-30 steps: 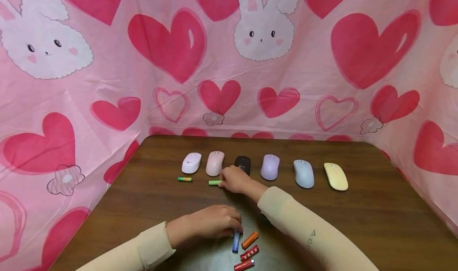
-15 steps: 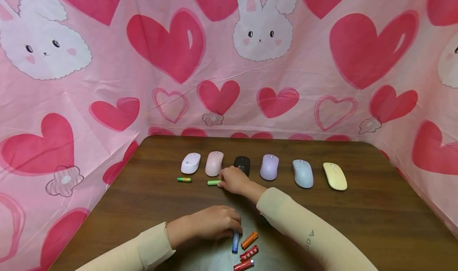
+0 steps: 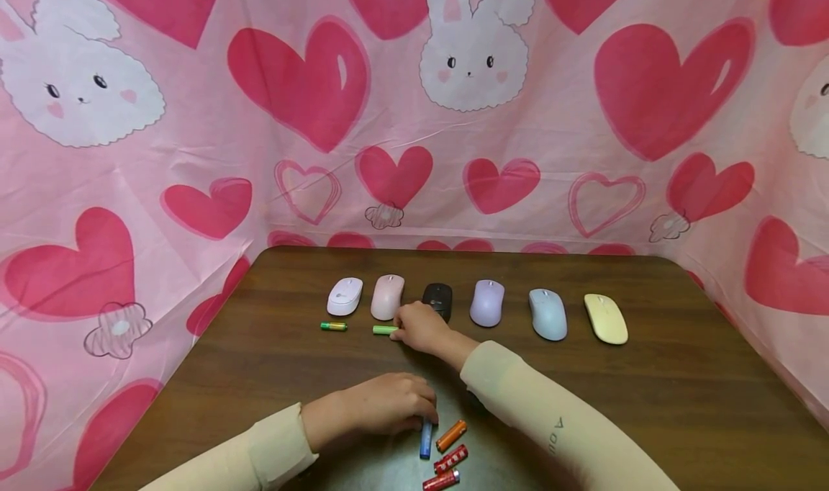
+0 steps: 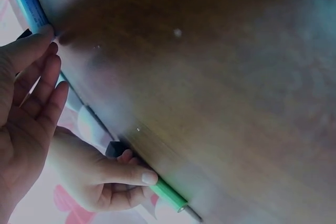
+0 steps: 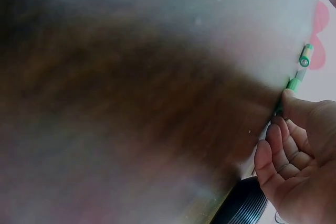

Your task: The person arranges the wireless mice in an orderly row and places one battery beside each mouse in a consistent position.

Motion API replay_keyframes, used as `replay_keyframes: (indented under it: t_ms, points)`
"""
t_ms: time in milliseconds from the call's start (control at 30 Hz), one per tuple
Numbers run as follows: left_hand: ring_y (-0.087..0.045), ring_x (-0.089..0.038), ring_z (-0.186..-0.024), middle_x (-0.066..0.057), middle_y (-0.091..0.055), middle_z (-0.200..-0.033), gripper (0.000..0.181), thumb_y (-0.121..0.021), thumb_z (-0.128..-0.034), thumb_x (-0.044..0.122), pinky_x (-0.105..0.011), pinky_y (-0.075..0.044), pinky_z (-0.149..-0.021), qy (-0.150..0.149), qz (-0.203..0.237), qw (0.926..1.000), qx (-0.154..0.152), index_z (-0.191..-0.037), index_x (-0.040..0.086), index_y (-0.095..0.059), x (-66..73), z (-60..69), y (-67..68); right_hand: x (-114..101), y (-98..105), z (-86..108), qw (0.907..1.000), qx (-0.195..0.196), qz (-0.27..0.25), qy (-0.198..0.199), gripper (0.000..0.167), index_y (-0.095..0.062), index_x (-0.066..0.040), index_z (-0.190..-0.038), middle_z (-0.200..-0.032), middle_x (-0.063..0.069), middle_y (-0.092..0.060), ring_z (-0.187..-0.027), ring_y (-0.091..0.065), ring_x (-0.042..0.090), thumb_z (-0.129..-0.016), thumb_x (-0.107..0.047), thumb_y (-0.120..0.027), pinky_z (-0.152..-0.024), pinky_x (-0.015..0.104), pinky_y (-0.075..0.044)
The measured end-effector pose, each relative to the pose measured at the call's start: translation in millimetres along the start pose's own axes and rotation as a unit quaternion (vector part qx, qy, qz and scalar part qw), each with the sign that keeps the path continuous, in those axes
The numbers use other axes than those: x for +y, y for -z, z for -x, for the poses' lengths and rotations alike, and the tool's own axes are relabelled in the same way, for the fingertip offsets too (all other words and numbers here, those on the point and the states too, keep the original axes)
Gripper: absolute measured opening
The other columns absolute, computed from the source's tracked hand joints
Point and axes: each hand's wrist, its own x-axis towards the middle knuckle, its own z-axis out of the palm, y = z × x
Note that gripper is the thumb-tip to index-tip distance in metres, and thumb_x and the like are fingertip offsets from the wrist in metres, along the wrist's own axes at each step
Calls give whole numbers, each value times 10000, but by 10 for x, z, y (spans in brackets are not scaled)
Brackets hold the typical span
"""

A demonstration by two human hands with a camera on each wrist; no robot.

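Note:
In the head view my right hand [image 3: 422, 327] pinches one end of a light green battery [image 3: 384, 330], which lies in front of the pink mouse [image 3: 387, 297]. Nearer to me, my left hand [image 3: 391, 403] holds the far end of a blue battery [image 3: 425, 439] between thumb and fingers. The left wrist view shows that thumb on the blue battery [image 4: 33, 11]. An orange battery [image 3: 451, 435] and two red batteries, one patterned [image 3: 450, 459] and one plainer [image 3: 441, 480], lie just right of it. A green and gold battery [image 3: 334, 326] rests before the white mouse [image 3: 345, 296].
Along the back of the brown table [image 3: 648, 404] stands a row of mice. The black mouse [image 3: 438, 300] is partly behind my right hand; purple [image 3: 487, 303], blue-grey [image 3: 547, 314] and yellow [image 3: 606, 319] ones follow rightward. A pink heart-print cloth [image 3: 544, 131] hangs behind.
My right hand has shifted slightly left with the light green battery. The left hand and the blue battery stay in place.

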Motion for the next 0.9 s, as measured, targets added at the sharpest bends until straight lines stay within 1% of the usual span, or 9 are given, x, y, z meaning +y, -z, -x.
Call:
replay_keyframes:
  t_ms: [233,533,733,900]
  points:
    - [-559,-13,-917,111,-626,-944,168,-756,-847,133,-120,-416,-818,-66,-110,9999,-6,-1008,177,-740,4,-16,12,-2,-17,0,10000,-1,21,-14,217,-627,-163,-719,-636,-86,-548,-594,-519,82,-844,-268,-769,-589,269,-431]
    - [-553,-8,-890,113,-626,-935,161,-763,-842,136,-117,-421,-792,-109,-155,9997,-132,-993,187,-744,3,-30,42,6,-16,12,10000,23,-12,46,210,-632,-155,-725,-634,-87,-547,-589,-513,82,-835,-256,-779,-585,263,-425]
    - [-553,0,-885,112,-631,-932,149,-755,-852,136,-109,-419,-789,-109,-93,9998,-170,-992,185,-746,-4,-32,59,13,-8,19,10000,-46,19,64,187,-645,-150,-752,-650,-88,-553,-597,-516,78,-839,-253,-775,-589,254,-425]
    - [-549,6,-868,121,-625,-910,132,-759,-849,145,-106,-415,-777,-151,-143,9996,-179,-973,189,-749,-15,-38,67,11,6,31,9999,-68,-20,107,171,-658,-136,-774,-664,-79,-565,-606,-520,80,-837,-241,-777,-594,256,-431]
